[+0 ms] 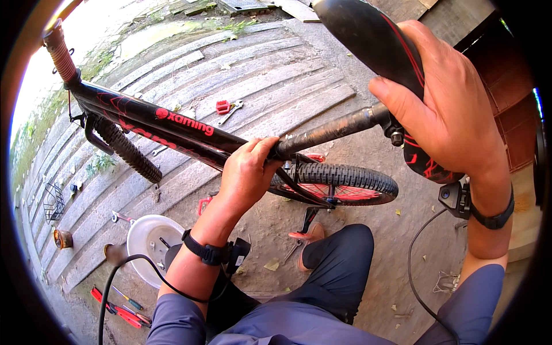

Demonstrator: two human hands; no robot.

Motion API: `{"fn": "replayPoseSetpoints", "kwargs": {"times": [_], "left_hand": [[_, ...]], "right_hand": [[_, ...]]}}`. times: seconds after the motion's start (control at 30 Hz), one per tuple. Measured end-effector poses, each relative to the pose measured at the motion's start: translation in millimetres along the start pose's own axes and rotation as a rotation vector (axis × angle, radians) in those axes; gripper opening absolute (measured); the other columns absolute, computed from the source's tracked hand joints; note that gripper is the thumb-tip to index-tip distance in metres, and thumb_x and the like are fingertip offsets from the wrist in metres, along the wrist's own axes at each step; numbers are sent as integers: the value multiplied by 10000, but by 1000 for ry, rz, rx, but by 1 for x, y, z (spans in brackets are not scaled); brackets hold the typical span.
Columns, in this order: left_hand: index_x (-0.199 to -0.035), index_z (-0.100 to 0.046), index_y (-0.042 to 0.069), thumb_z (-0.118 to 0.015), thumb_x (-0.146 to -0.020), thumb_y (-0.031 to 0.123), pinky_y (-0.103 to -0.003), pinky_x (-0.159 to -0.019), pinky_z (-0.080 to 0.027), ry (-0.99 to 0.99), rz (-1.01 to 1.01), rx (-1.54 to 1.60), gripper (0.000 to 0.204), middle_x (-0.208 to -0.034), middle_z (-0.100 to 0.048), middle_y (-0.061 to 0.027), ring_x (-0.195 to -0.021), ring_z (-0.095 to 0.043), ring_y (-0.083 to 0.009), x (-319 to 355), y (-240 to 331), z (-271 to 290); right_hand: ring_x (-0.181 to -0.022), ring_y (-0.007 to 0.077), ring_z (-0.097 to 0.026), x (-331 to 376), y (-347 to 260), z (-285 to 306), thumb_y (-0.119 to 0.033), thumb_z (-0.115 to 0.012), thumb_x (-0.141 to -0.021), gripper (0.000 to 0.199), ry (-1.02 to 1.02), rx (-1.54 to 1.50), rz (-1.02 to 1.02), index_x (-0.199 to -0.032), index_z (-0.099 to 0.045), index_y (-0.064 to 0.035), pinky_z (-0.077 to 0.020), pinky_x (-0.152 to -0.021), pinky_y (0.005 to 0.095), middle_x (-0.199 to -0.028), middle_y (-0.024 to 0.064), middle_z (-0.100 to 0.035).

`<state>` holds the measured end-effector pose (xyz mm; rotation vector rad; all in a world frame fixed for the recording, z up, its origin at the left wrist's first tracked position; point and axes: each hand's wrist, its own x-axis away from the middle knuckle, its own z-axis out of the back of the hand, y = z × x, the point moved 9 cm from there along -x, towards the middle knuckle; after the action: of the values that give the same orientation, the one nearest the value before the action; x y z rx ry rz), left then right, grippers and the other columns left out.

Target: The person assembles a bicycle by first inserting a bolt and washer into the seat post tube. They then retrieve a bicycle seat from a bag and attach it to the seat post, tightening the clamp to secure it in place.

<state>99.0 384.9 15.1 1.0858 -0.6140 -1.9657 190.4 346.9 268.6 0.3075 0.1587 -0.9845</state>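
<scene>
A black bicycle frame [138, 109] with red markings stretches across in front of me. My left hand [246, 175] is closed around the frame where the seat post [333, 129] enters it. The post is worn and scuffed, and it slants up to a black saddle [368, 37] with red trim. My right hand [451, 106] grips that saddle from the right side, thumb over the top; some fingers are hidden beneath it. Under the post is the rear wheel [376, 179] with red spokes. The front tyre [129, 150] shows below the frame's far left end.
A white basin [136, 240] with small parts stands left of my legs. Near it lie red-handled pliers [127, 315] and a screwdriver [133, 303]. A red pedal [223, 107] and a wrench [233, 112] rest on the slatted paving. Cables trail from both wrists.
</scene>
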Motion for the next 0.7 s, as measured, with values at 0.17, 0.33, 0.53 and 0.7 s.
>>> {"fn": "replayPoseSetpoints", "kwargs": {"times": [0.17,0.33,0.53,0.7], "left_hand": [[-1088,-623,33,-749,-696,16,-361,-716,-527,31,-30,29,412,-962,-660,-140,-844,-657,-314,-1,2,-1],[-1079,-624,36,-750,-693,59,-391,-721,-519,13,12,28,407,-935,-652,-145,-842,-641,-341,-1,-2,2],[-1100,-625,27,-733,-709,15,-349,-686,-524,-4,10,27,406,-954,-662,-142,-808,-657,-299,-2,0,-1],[-1096,-620,30,-742,-713,43,-375,-728,-521,-23,33,63,402,-936,-655,-152,-838,-651,-336,-3,-1,-1]], "right_hand": [[-888,372,-597,-4,-6,1,-296,-639,-847,485,44,36,47,-1194,-511,18,-463,-775,375,-969,193,-601],[-971,353,-611,-2,8,1,-360,-636,-850,573,47,-16,13,-1246,-492,29,-464,-835,366,-1055,201,-608],[-1013,342,-599,5,9,5,-395,-628,-848,619,62,-98,-33,-1266,-476,36,-452,-868,363,-1098,203,-594],[-1049,333,-589,3,34,6,-425,-621,-847,658,96,-186,-68,-1283,-462,42,-442,-894,360,-1135,205,-583]]}}
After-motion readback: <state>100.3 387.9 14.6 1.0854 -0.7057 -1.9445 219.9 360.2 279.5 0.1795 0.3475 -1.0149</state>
